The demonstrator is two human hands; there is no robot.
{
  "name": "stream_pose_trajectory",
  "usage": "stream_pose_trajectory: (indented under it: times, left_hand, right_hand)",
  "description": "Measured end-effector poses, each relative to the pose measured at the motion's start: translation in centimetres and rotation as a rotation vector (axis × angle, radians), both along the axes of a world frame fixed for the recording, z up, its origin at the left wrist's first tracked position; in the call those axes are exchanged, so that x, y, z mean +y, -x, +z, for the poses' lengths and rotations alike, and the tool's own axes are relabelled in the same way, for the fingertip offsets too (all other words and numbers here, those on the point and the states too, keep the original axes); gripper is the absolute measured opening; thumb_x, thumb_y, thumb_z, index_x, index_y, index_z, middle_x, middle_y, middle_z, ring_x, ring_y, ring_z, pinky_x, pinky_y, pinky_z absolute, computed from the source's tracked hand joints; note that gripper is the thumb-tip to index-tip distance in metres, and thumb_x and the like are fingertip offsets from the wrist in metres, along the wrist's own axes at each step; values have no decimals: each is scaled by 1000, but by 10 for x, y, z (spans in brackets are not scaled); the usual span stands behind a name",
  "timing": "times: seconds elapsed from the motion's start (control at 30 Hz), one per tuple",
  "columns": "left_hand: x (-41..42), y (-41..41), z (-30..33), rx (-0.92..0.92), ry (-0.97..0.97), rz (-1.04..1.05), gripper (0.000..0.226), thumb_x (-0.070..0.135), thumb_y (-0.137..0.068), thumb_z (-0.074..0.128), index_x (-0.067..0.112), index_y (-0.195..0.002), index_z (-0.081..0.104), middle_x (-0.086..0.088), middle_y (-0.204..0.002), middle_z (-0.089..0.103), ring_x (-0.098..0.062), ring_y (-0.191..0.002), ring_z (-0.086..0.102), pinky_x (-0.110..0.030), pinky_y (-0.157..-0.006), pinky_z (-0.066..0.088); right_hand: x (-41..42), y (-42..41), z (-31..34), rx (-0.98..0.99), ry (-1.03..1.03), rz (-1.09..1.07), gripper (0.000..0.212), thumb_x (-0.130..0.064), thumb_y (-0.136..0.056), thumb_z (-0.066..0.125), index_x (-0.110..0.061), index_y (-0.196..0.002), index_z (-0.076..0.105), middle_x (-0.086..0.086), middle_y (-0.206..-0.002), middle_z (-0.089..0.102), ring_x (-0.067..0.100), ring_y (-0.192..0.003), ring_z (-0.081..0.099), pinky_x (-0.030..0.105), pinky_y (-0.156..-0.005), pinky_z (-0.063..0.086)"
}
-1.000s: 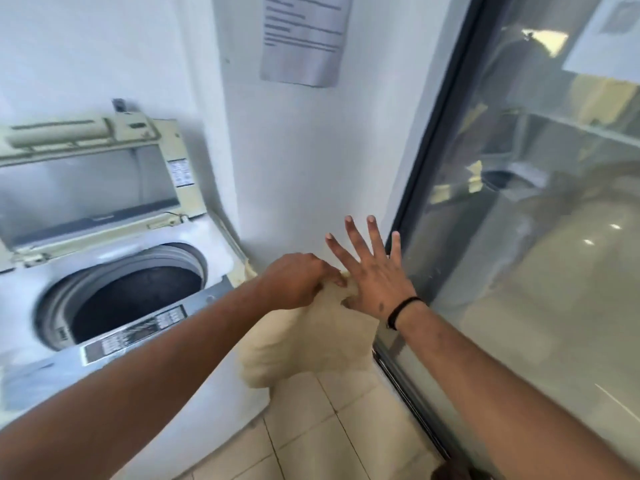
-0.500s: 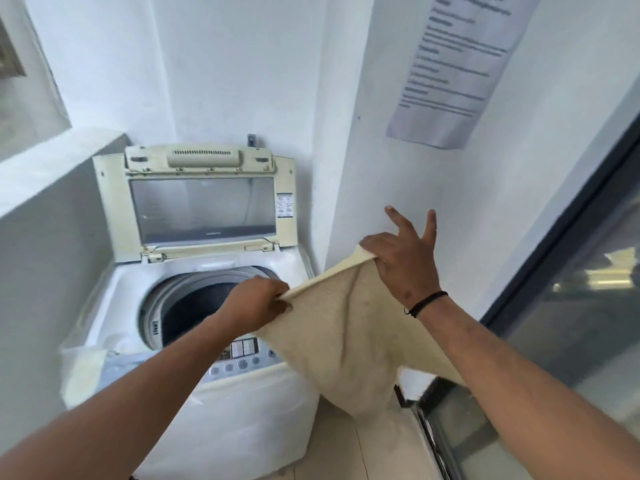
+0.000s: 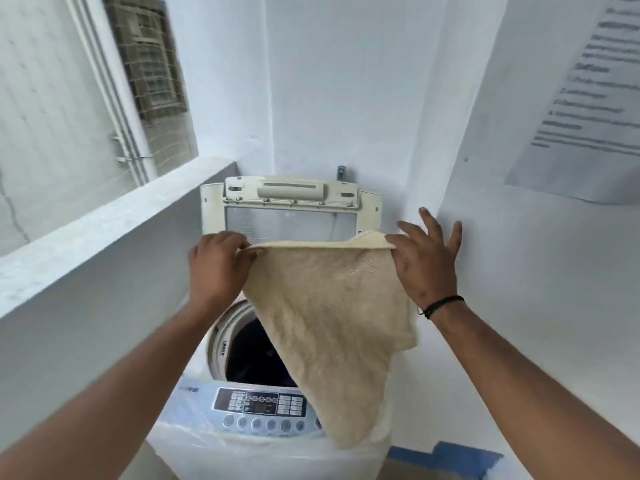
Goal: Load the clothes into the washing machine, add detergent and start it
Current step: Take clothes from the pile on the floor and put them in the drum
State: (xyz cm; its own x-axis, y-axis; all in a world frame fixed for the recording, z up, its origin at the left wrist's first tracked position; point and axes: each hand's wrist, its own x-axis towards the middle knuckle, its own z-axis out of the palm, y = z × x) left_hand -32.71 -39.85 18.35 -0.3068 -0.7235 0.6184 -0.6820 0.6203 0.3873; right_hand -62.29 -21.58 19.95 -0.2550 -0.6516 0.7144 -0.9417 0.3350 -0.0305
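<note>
Head view, single frame.

Washing machine (image 3: 263, 445): top-loading, white, set in a narrow alcove. A low ledge wall (image 3: 104, 244) runs close along its left side; a white wall (image 3: 519, 306) stands close on its right; the back wall sits just behind the raised lid (image 3: 291, 209). Lid upright and open. Drum opening (image 3: 249, 355) uncovered on its left part, dark inside, with open room above it up to the cloth's top edge. Control panel (image 3: 259, 403) along the front edge, with a row of round buttons beneath; its right end is covered by the hanging cloth.

Towel (image 3: 332, 313): beige, terry-like, held spread by its top edge above the drum opening. It hangs down and to the right, its lower corner draped over the machine's front right rim.

Left hand (image 3: 218, 268): fingers curled, pinching the towel's top left corner.

Right hand (image 3: 426, 258): thumb and forefinger pinch the towel's top right corner; the other fingers are spread straight, close to the right wall. Whether they touch the wall cannot be told. Black band (image 3: 440, 304) on the wrist.

Surroundings: printed notice (image 3: 581, 98) on the right wall, text blurred. Window with grille (image 3: 149, 60) above the ledge. Blue tape strip (image 3: 450, 459) on the floor at lower right.
</note>
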Motion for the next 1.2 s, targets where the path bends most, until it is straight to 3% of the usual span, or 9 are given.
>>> stream_pose_trajectory:
  times: [0.13,0.3,0.43,0.63,0.73,0.83,1.0,1.13,1.2]
  left_hand:
    - [-25,-25,25,55,107,116,25,44,-89,70,19,-89,71,-2,-127,65,-32,-124,49,-50,-100,33]
    - [-56,-49,57,67,340,194,11,33,-95,63,23,-94,67,-7,-163,28,-32,-154,10,-62,-119,6]
    - [-79,-57,74,93,399,186,9,30,-95,60,25,-93,66,-7,-166,16,-34,-154,3,-66,-117,5]
    - [-124,-55,42,49,290,122,3,28,-91,69,25,-91,68,-9,-164,25,-35,-153,10,-66,-116,14]
    - [-144,-54,7,11,134,-51,14,32,-92,68,19,-94,70,-14,-156,40,-38,-143,36,-60,-108,36]
    - [-150,-53,-40,-85,-95,-312,11,31,-91,68,20,-93,68,-9,-148,50,-30,-122,61,-42,-92,53]
    - [-138,-47,-140,-330,-485,-467,31,49,-89,54,26,-104,69,5,-118,71,-19,-106,67,-31,-86,53]
    - [-119,-38,-206,-651,-662,-571,23,35,-99,50,27,-116,63,0,-107,72,-22,-97,67,-30,-78,50]
    - [-110,-32,-230,-785,-691,-616,21,32,-102,43,27,-118,55,-6,-103,71,-27,-93,67,-34,-75,48]
  right_hand:
    - [-46,-9,13,-13,93,92,23,-15,-86,64,-26,-104,73,-4,-124,68,31,-141,39,72,-111,13]
    - [-97,-25,42,-68,171,141,19,-17,-89,65,-22,-105,74,0,-136,62,32,-144,33,71,-109,21]
    - [-125,-38,52,-81,234,153,19,-13,-89,63,-18,-105,73,3,-141,57,33,-146,31,70,-108,25]
    - [-162,-33,23,-121,202,242,28,-13,-86,52,-12,-101,76,8,-132,65,38,-139,40,64,-104,37]
    - [-167,-32,-8,-219,40,263,29,1,-81,65,-11,-105,76,9,-126,68,39,-135,46,60,-104,41]
    - [-164,-33,-59,-267,-217,243,28,2,-76,70,-10,-101,78,11,-127,67,43,-131,49,56,-107,42]
    - [-142,-42,-157,-622,-655,154,32,-14,-80,54,-23,-104,74,-3,-118,65,26,-129,51,36,-107,42]
    - [-121,-76,-207,-692,-1070,86,21,-13,-84,54,-13,-93,74,11,-100,69,27,-100,63,30,-91,45]
    - [-116,-86,-229,-722,-1215,52,20,-14,-83,51,-19,-84,70,10,-99,71,28,-98,63,29,-82,44]
